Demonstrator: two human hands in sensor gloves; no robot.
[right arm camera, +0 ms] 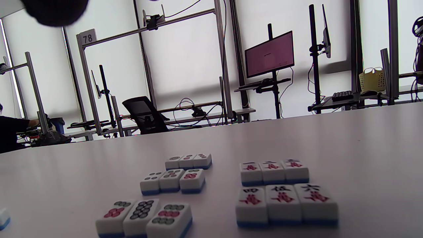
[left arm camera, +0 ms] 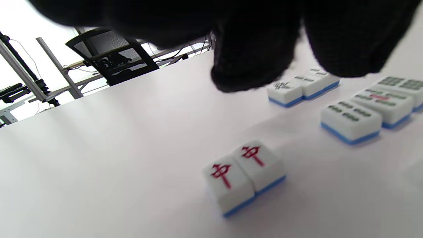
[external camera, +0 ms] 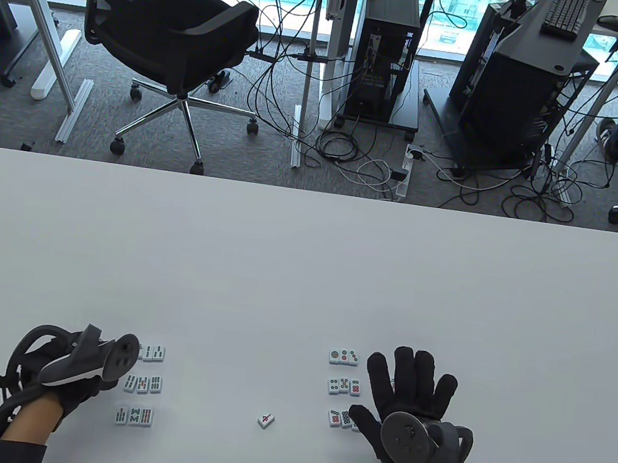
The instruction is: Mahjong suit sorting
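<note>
Near the worktop's [external camera: 303, 276] front edge, about midway between the 2 hands, 1 lone tile [external camera: 265, 420] lies face up and skewed, with a red mark on its face. It looks like the piece still to be sorted.

It is probably hard, stiff, smooth and light. It should slide at a nudge and slip from a loose pinch, but a knock should do it no harm. The best hold is likely a thumb and 1 finger on 2 opposite side walls, lifting straight up.

Toward the front left corner, 2 red-marked tiles [left arm camera: 244, 175] sit side by side and touching, as the left wrist view shows. They look like its match, so that is probably where it belongs. Just beyond them are 3 rows of green stick tiles [external camera: 141, 384].

The left hand [external camera: 71, 377] hangs over that group, and its fingers [left arm camera: 251, 66] droop loose and hold nothing.

Toward the front right, 3 rows of dot tiles [external camera: 343, 385] lie beside rows of red-and-black character tiles [right arm camera: 284, 195]. The right hand [external camera: 412, 402] is spread flat over the character rows, fingers straight and gripping nothing. I cannot tell whether it touches them.
</note>
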